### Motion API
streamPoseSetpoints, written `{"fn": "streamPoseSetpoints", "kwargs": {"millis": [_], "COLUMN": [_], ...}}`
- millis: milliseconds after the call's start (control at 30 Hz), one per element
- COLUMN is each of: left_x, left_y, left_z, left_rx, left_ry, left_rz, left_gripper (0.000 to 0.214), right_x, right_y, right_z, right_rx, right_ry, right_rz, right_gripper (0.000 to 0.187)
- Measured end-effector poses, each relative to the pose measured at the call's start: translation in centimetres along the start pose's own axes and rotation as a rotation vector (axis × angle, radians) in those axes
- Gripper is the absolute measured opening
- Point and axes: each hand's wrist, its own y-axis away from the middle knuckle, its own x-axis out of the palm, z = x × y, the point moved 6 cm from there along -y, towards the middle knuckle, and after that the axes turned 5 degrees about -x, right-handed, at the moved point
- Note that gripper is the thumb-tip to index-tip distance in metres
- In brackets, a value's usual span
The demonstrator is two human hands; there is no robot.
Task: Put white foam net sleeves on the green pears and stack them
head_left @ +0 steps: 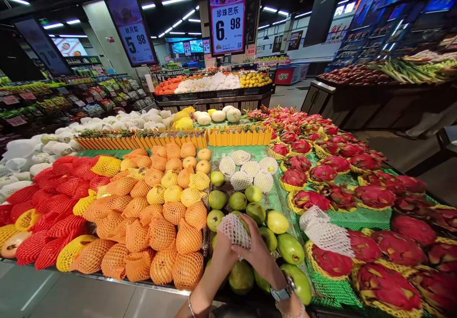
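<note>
Both of my hands are together over the front of a bin of loose green guavas. My left hand is closed around the near left side of a guava in a white foam net. From the right, my right hand wraps the same netted fruit, its fingers over the far side where some green skin shows. Behind them sit several guavas in white foam nets. Empty white foam nets lie on the dragon fruits to the right.
Orange-netted pears fill the left neighbouring section, with red-netted fruit beyond. A low yellow fence divides off the melons behind. Price screens hang overhead. Another produce stand is farther back.
</note>
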Motion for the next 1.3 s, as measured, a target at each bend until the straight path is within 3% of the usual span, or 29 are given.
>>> {"fn": "streamPoseSetpoints", "kwargs": {"millis": [167, 233, 367, 433, 533, 600, 667, 800, 967, 1133, 1300], "left_x": [-0.1, -1.4, -4.6, -6.4, -7.8, -6.9, -5.6, -4.7, -4.2, -3.5, -2.7], "left_y": [-0.2, 0.1, 1.4, 1.3, 0.9, 0.5, 0.3, 0.3, -0.1, -0.9, -1.0], "left_z": [-0.1, -1.3, -4.1, -4.2, -1.9, -0.8, -0.5, -0.1, 1.4, 2.1, 2.0], "left_rx": [0.002, 0.011, 0.089, 0.058, -0.071, -0.095, -0.063, -0.040, -0.120, -0.259, -0.274], "left_ry": [-0.097, -0.093, 0.098, 0.292, 0.461, 0.476, 0.434, 0.325, 0.367, 0.378, 0.405], "left_rz": [0.121, 0.199, 0.385, 0.258, -0.093, -0.122, -0.039, -0.056, -0.083, 0.018, 0.045], "left_gripper": [0.038, 0.028, 0.031, 0.030, 0.021, 0.032, 0.041, 0.021, 0.026, 0.028, 0.027], "right_x": [1.0, 0.9, 0.4, 0.3, -0.2, -0.5, -0.5, -0.5, -0.1, 0.3, 0.5], "right_y": [-0.7, -0.3, 0.5, 0.8, 0.9, 0.8, 0.6, 0.4, 0.6, 1.1, 1.3], "right_z": [-2.5, -3.3, -5.0, -5.4, -5.1, -4.2, -3.2, -1.8, -1.1, -0.3, -1.9], "right_rx": [0.108, 0.147, 0.245, 0.267, 0.223, 0.167, 0.099, 0.013, -0.010, 0.011, 0.077], "right_ry": [-0.179, -0.279, -0.534, -0.614, -0.574, -0.495, -0.423, -0.353, -0.392, -0.519, -0.610], "right_rz": [-0.052, -0.107, -0.267, -0.289, -0.265, -0.222, -0.171, -0.122, 0.014, 0.174, 0.119], "right_gripper": [0.053, 0.049, 0.048, 0.052, 0.052, 0.049, 0.046, 0.048, 0.052, 0.058, 0.055]}}
